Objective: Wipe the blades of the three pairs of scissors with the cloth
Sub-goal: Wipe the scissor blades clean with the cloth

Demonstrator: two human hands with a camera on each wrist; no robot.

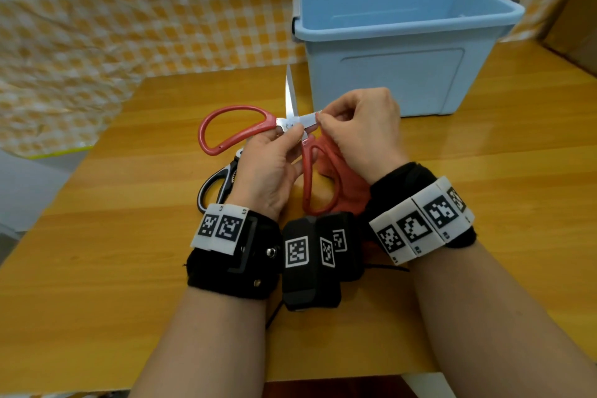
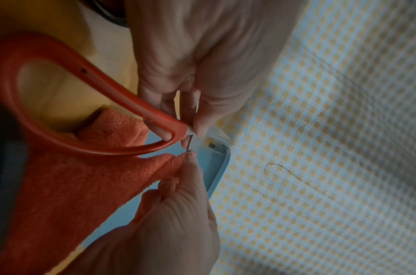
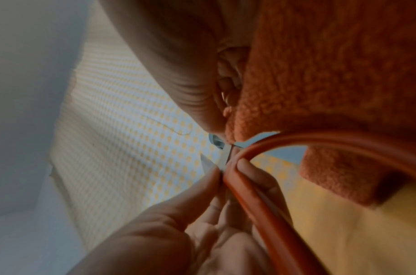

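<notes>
we hold the red-handled scissors (image 1: 245,126) spread wide open above the wooden table (image 1: 129,236), our left hand (image 1: 268,168) pinching them at the pivot between thumb and fingers. our right hand (image 1: 358,129) is curled around the orange cloth (image 1: 342,171), pinching it onto the blade that points right. a second pair, the black-and-white scissors (image 1: 216,184), lies on the table under our left hand. the blue bin (image 1: 403,42) stands just behind.

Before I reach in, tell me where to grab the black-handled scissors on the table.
Take the black-handled scissors by the handle loop, coming from the left. Only that loop shows, lying flat on the table; the left hand covers the rest, blades included.
</notes>
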